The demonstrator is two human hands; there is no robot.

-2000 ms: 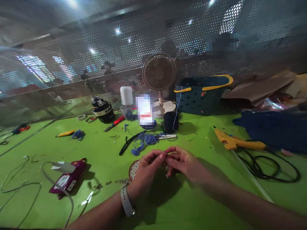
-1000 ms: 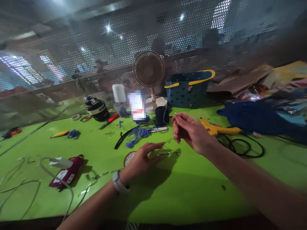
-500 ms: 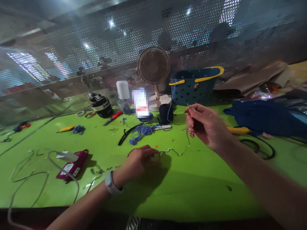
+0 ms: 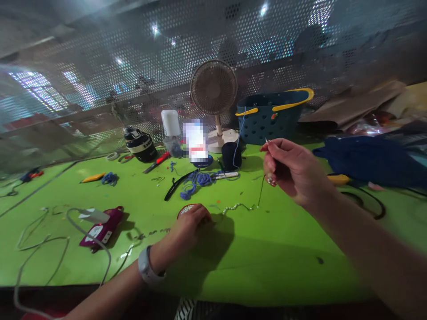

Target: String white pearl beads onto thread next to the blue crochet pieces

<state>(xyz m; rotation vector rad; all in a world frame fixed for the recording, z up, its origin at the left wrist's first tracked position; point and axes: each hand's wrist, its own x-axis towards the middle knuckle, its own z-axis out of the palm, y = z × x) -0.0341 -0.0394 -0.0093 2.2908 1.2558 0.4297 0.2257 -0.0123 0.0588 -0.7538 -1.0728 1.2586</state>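
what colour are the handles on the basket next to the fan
Yellow handles on a dark blue basket, seen in the head view just right of the fan.

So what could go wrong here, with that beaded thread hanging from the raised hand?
1. The right hand pinches a thin needle with thread hanging down; a loose grip might drop it and let the beads slide off.
2. The left hand lies over the small bead dish; a nudge could tip it and scatter its contents over the green table.
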